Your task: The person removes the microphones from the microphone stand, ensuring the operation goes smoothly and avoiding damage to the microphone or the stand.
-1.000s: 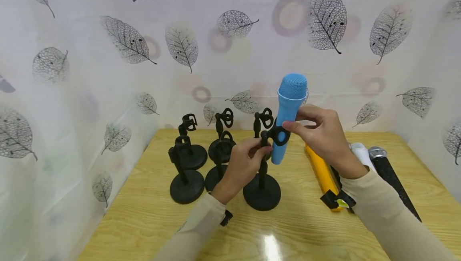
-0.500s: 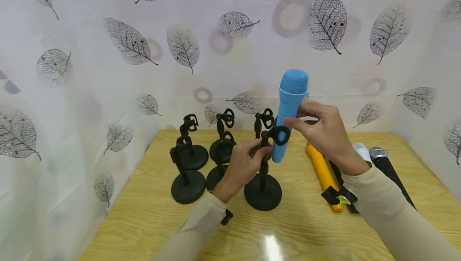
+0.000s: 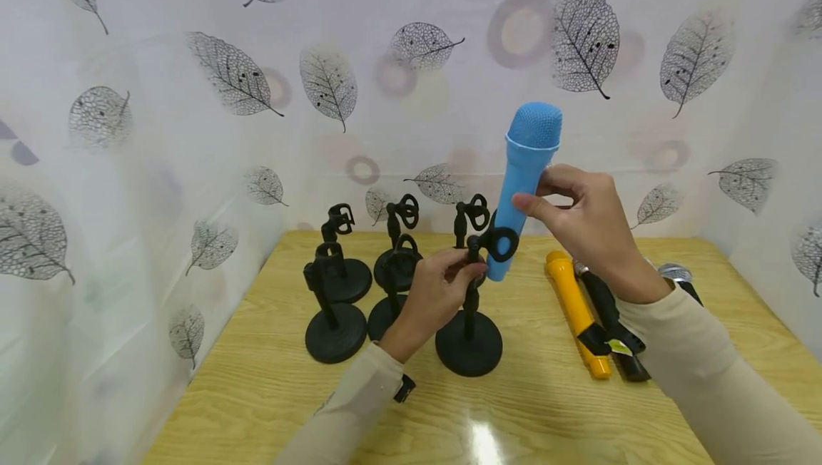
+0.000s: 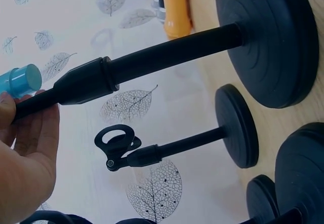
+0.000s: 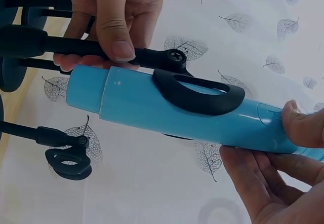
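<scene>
A blue microphone [image 3: 525, 165] leans head-up and slightly right, its lower body inside the black clip [image 5: 202, 101] of a microphone stand [image 3: 469, 354]. My right hand [image 3: 587, 226] pinches the body above the clip between thumb and fingers, as the right wrist view [image 5: 276, 176] also shows. With thumb and fingers, my left hand [image 3: 432, 295] grips the upper pole of that stand just under the clip joint. In the left wrist view the pole [image 4: 172, 57] runs from my left hand [image 4: 30, 158] to the round base [image 4: 278, 36].
Several more black stands with round bases stand left and behind, including a front-left stand [image 3: 334, 333]. On the right lie a yellow microphone [image 3: 571, 301], a black microphone [image 3: 600, 301] and a silver-headed microphone [image 3: 677, 274], partly behind my right sleeve. A leaf-patterned curtain [image 3: 411, 108] hangs behind the table.
My right hand and the blue microphone have risen and shifted slightly right, so less of the microphone shows below the clip. The left hand keeps its grip on the stand.
</scene>
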The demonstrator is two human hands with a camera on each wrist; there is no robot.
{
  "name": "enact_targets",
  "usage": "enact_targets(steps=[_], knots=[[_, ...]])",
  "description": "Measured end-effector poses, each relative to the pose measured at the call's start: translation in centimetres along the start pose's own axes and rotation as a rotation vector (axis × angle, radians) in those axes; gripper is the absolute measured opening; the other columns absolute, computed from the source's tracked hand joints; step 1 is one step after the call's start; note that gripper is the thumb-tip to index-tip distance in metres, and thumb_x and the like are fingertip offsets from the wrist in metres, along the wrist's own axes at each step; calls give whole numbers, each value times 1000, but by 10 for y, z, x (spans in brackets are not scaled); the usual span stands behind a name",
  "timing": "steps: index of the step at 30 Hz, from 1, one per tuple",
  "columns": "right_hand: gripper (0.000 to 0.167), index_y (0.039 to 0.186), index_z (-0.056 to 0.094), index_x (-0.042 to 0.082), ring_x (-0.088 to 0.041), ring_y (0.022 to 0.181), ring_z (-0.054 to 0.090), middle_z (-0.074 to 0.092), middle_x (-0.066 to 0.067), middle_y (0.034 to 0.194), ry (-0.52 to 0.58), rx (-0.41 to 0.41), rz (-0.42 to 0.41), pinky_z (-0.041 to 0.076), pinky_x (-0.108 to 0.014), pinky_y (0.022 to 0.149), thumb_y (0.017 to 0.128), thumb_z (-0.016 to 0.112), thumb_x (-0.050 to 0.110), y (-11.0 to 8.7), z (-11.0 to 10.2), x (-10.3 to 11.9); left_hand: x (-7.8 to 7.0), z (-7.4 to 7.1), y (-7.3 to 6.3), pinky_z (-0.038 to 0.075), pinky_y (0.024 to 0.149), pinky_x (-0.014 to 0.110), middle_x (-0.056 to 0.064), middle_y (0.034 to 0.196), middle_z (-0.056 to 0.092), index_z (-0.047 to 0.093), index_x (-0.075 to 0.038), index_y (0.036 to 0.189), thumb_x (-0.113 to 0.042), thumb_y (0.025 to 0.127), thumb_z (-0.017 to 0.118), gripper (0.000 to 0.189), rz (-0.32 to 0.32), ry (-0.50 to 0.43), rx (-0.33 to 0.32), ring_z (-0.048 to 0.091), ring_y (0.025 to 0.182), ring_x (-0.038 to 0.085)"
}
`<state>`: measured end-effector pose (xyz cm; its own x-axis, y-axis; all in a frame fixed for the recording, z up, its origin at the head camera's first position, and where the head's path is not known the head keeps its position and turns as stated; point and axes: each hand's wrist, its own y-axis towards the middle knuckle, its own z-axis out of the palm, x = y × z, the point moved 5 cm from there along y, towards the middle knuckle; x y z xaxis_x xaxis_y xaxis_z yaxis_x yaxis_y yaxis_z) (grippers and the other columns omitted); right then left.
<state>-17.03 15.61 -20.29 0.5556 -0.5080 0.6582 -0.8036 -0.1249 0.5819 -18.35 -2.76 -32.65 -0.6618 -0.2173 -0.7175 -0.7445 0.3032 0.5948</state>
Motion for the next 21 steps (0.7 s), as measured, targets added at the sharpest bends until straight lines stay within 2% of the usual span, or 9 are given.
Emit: enact_targets(steps=[9,15,21], knots=[[31,120,70,-2,0,93,66,73,-14,104,41,46,14,53,-13,82,93,76,13,-3,1,-4,3,1,-3,57,70,23,1,91,71,74,-7,99,-19,100,67,14,-28,23,23,70,79,12],[41,130,65,-1,-4,95,68,72,-15,107,94,93,68,54,-16,82,93,76,14,-8,8,-12,5,1,-2,57,73,23,5,91,72,74,-5,100,-16,100,66,13,-26,1,29,72,81,19],[34,124,69,-1,-5,92,69,74,-13,103,59,105,54,54,-15,81,94,76,13,-12,13,-17,4,1,-3,58,73,24,8,92,73,74,-4,101,-17,101,65,15,-26,-11,31,73,81,24]])
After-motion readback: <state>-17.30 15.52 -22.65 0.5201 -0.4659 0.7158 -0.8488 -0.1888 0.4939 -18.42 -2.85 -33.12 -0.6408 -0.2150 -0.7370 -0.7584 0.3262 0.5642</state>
